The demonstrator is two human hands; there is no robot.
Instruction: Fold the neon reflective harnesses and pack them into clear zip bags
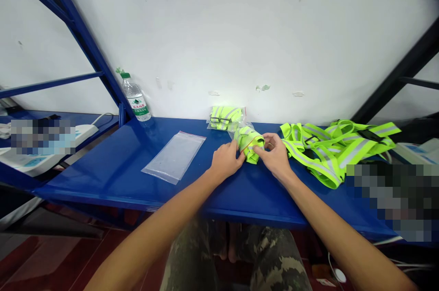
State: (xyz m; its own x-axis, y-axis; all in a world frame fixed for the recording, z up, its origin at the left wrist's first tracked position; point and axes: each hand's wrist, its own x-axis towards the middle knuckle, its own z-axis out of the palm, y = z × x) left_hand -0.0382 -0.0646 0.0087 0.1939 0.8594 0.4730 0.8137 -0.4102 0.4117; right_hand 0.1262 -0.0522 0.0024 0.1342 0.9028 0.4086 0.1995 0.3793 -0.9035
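Note:
A folded yellow-green reflective vest (253, 155) sits partly inside a clear zip bag (244, 125), in front of me on the blue table. The bag's red-lined mouth crosses the vest, and some of the fabric sticks out toward me. My left hand (225, 159) is closed on the left edge of the bag's mouth. On the other side, my right hand (275, 153) grips the vest, its thumb on the fabric and its fingers curled at the bag's right side. Just behind lies a bagged vest (226, 116). Several loose reflective straps (329, 149) are heaped to the right.
A stack of flat clear bags (176, 156) lies left of my hands on the blue table (116, 177). A water bottle (137, 99) stands by the wall at the back left. Blue metal posts (91, 39) and a black post (394, 76) flank the table.

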